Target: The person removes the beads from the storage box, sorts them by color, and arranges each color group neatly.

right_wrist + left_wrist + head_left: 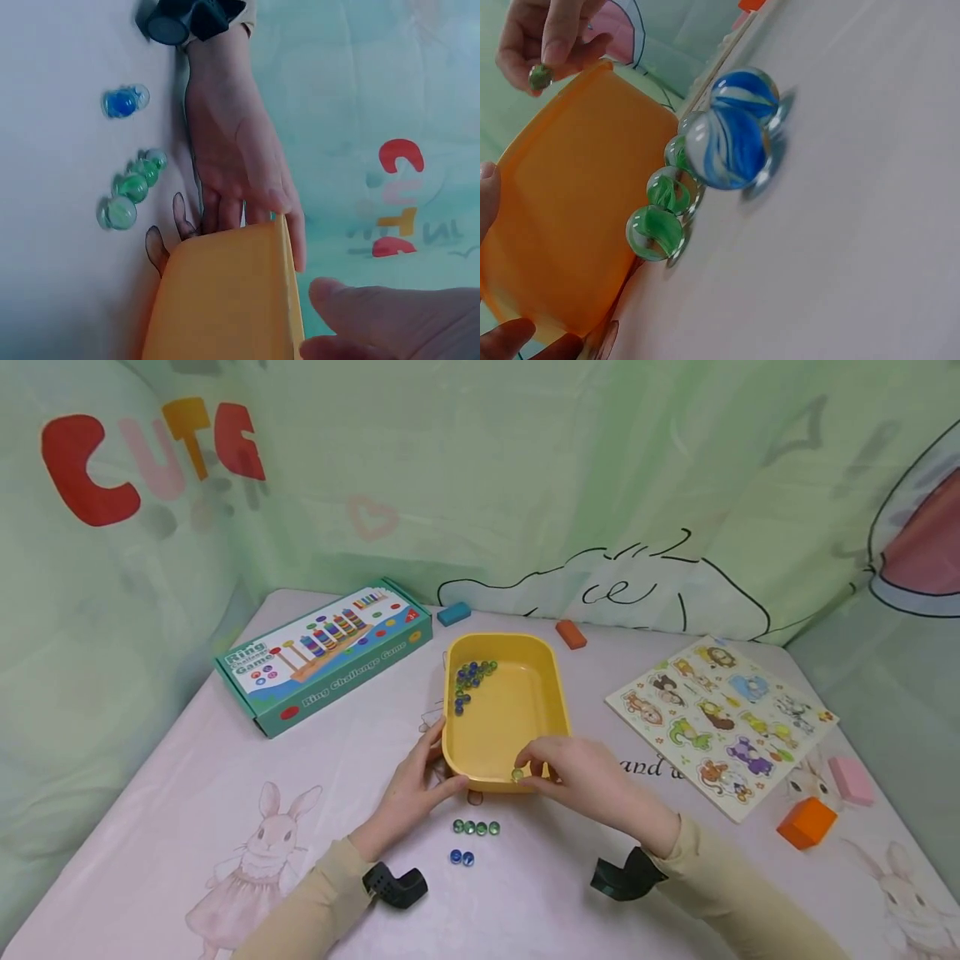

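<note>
A yellow tray (pixel 555 689) stands mid-table with several blue and green marbles (pixel 469 678) in its far left corner. My left hand (pixel 420 781) grips the tray's near left corner (pixel 281 225), thumb on the rim. My right hand (pixel 577 768) pinches one green marble (pixel 517 774) at the near rim; the left wrist view shows that marble (pixel 539 76) between the fingertips. On the table in front lie several green marbles (pixel 476 827) in a row and two blue marbles (pixel 461 857), also visible as green marbles (pixel 657 229) and blue marbles (pixel 731 146).
A Ring Challenge Game box (pixel 322 652) lies at the left. An animal peg puzzle (pixel 720 718) lies at the right, with an orange block (pixel 805 822) and a pink block (pixel 851 779) near it. A teal block (pixel 453 612) and an orange-red block (pixel 571 633) sit behind the tray.
</note>
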`<action>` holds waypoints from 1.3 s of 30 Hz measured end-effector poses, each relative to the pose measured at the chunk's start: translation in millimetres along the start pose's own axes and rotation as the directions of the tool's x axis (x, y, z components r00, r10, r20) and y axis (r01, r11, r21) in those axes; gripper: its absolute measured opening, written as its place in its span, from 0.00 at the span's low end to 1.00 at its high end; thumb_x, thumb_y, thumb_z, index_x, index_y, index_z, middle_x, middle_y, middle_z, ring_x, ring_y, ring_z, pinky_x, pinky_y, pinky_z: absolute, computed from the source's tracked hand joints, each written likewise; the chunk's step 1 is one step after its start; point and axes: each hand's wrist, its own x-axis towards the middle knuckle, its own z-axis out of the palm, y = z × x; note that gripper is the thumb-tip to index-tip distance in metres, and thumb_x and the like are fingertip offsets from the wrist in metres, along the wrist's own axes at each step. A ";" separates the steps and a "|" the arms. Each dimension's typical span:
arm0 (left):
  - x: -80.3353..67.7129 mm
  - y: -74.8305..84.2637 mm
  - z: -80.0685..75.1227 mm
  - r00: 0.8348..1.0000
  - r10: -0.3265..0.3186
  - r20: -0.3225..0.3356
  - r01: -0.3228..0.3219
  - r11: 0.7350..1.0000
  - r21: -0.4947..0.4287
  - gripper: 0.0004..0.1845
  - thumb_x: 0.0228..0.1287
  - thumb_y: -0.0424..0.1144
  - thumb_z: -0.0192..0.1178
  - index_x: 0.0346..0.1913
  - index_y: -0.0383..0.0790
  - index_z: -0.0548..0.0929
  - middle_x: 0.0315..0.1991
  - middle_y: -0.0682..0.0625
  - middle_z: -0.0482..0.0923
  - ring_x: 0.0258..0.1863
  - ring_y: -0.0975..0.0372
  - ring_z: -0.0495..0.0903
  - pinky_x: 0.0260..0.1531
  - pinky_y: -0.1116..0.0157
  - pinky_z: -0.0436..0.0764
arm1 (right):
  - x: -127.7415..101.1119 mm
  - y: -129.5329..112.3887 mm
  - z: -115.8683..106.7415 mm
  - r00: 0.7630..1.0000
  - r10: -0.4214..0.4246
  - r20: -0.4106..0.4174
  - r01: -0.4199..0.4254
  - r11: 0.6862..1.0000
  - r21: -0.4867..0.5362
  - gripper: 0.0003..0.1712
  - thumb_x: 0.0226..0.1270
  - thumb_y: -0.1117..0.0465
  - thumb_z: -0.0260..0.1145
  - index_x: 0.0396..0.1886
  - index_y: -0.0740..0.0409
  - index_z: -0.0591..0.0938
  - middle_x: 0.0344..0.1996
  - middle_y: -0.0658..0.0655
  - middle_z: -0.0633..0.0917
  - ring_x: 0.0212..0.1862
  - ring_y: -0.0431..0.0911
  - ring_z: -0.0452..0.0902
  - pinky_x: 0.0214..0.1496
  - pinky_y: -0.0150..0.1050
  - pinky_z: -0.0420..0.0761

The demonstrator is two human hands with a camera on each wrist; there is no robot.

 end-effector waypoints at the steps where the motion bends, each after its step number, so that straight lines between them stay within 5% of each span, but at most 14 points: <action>1: 0.2 -0.2 0.0 1.000 0.001 -0.001 -0.001 1.000 0.000 0.46 0.56 0.51 0.64 0.73 0.58 0.48 0.69 0.49 0.58 0.63 0.57 0.68 0.66 0.54 0.59 | -3.0 -0.3 1.4 1.000 -0.009 -0.013 0.009 1.000 0.006 0.09 0.54 0.58 0.70 0.34 0.52 0.81 0.22 0.42 0.78 0.24 0.36 0.69 0.26 0.26 0.71; 17: 0.1 -1.2 -0.9 1.000 0.021 0.006 -0.021 1.000 -0.009 0.46 0.57 0.49 0.64 0.73 0.58 0.47 0.69 0.49 0.58 0.63 0.56 0.68 0.66 0.54 0.61 | -30.8 -0.6 38.1 0.991 -0.092 -0.095 0.098 0.993 0.060 0.08 0.53 0.58 0.71 0.34 0.48 0.81 0.23 0.40 0.79 0.25 0.31 0.68 0.27 0.24 0.72; 27: -0.6 -1.0 -0.1 1.000 0.019 0.010 -0.019 1.000 -0.011 0.46 0.57 0.49 0.63 0.73 0.58 0.47 0.70 0.49 0.58 0.63 0.55 0.67 0.65 0.54 0.62 | -37.4 3.4 59.5 0.938 -0.187 -0.292 0.197 0.980 0.005 0.12 0.47 0.59 0.74 0.33 0.48 0.81 0.27 0.43 0.80 0.28 0.34 0.72 0.30 0.24 0.73; 39: -0.6 -2.4 -0.4 1.000 0.019 0.007 -0.019 1.000 -0.003 0.45 0.57 0.49 0.63 0.73 0.58 0.47 0.69 0.49 0.59 0.63 0.56 0.68 0.66 0.53 0.60 | -35.8 2.8 74.6 0.996 -0.024 -0.080 0.030 0.997 0.076 0.08 0.54 0.56 0.70 0.34 0.48 0.81 0.30 0.42 0.80 0.32 0.32 0.72 0.36 0.28 0.76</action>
